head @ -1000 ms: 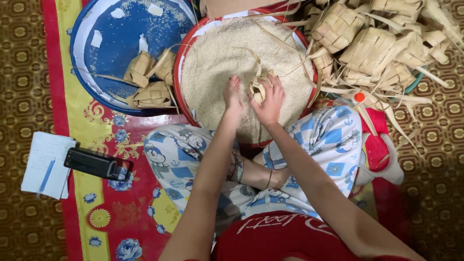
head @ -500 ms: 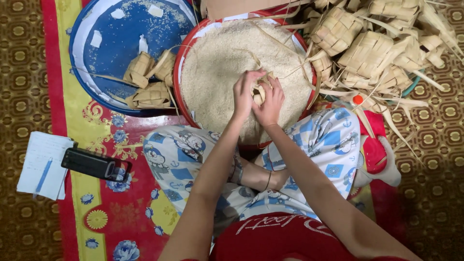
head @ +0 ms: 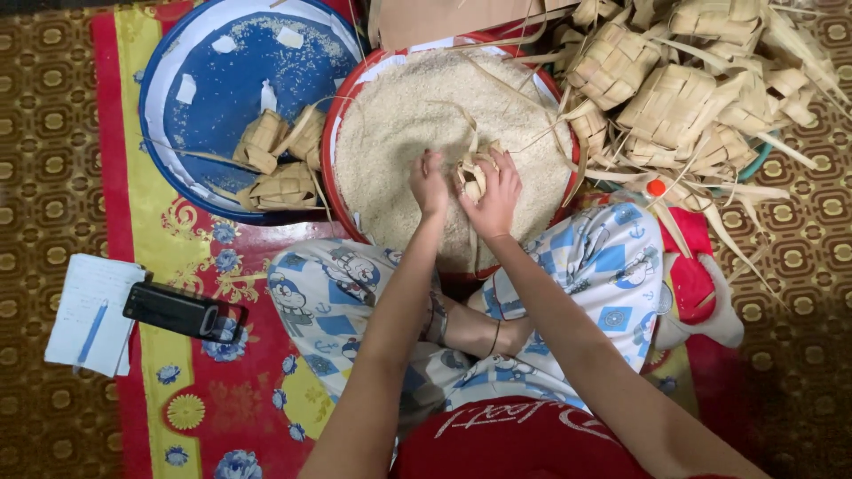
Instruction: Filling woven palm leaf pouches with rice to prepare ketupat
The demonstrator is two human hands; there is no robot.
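A round red-rimmed basin full of white rice stands in front of my crossed legs. Over the rice, my right hand grips a small woven palm-leaf pouch with loose leaf strips sticking up. My left hand sits right beside the pouch with its fingers bunched together over the pouch's opening; rice in them cannot be made out.
A blue basin at the left holds three woven pouches. A heap of empty woven pouches lies at the upper right. On the patterned mat lie a black phone and a notepad with a blue pen.
My left hand went from flat on the rice to up against the pouch, and both hands have stayed together over the basin.
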